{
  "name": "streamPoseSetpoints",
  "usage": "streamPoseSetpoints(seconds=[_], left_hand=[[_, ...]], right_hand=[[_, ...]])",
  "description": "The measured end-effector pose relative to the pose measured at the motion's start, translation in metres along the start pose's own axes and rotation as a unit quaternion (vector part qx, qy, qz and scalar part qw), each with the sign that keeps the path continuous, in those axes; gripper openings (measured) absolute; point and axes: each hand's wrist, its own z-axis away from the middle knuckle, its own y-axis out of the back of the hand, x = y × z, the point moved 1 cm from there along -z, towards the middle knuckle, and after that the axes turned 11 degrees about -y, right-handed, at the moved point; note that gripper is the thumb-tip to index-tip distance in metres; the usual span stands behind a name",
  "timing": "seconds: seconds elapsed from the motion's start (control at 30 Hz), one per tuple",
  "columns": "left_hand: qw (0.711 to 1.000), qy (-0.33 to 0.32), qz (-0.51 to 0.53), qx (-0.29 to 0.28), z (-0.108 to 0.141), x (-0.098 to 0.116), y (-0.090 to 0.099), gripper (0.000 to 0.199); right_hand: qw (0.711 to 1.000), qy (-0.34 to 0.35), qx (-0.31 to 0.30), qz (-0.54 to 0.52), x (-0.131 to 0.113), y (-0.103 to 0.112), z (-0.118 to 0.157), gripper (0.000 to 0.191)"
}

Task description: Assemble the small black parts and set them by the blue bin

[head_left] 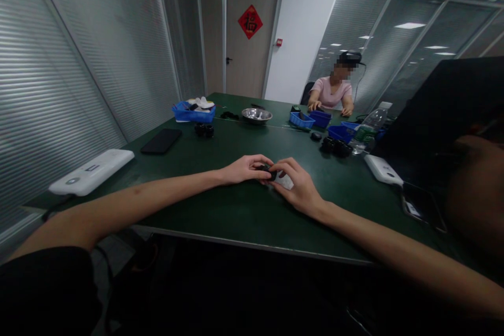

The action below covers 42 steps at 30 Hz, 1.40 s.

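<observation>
Across the wide green table (220,215), it's close two-handed work — the left hand (242,170) and right hand (301,189) meet over a small black part (264,169). This looks like a fine handling step, mid-course. The left thumb and fingers pinch the part; the right fingertips grasp it from the other side. A pale piece (284,181) shows by the right palm, but whether it is gripped, one cannot tell. Any further move seems to call for a steady left pinch and small right-finger shifts.

Now the edges: the table's near edge runs below the forearms, the part well inside it. Across the table sits a person (331,92). At far left stands a blue basket (197,114); the tablet (161,142) lies nearer, left of the hands. Ahead — well apart — is the metal bowl (258,120). On the right, the bottle (366,134) and black pieces (335,147) bound that side; the span between them and the tablet gives the elbows room.
</observation>
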Motion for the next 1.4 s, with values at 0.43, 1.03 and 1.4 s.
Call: streamPoseSetpoints(seconds=[0.43, 1.03, 1.4], left_hand=[[1.000, -0.011, -0.010, 0.005, -0.0006, 0.0005, -0.0002, 0.048], [1.000, -0.008, -0.023, 0.003, -0.0001, 0.0016, 0.0008, 0.048], [1.000, -0.011, -0.013, -0.012, -0.0005, -0.0025, 0.0020, 0.047]], right_hand=[[1.000, -0.011, -0.003, -0.012, 0.0015, -0.0026, 0.0001, 0.029], [1.000, -0.023, -0.017, 0.011, 0.0026, -0.0025, 0.0000, 0.029], [1.000, -0.014, -0.014, 0.019, 0.0036, -0.0018, -0.0003, 0.026]])
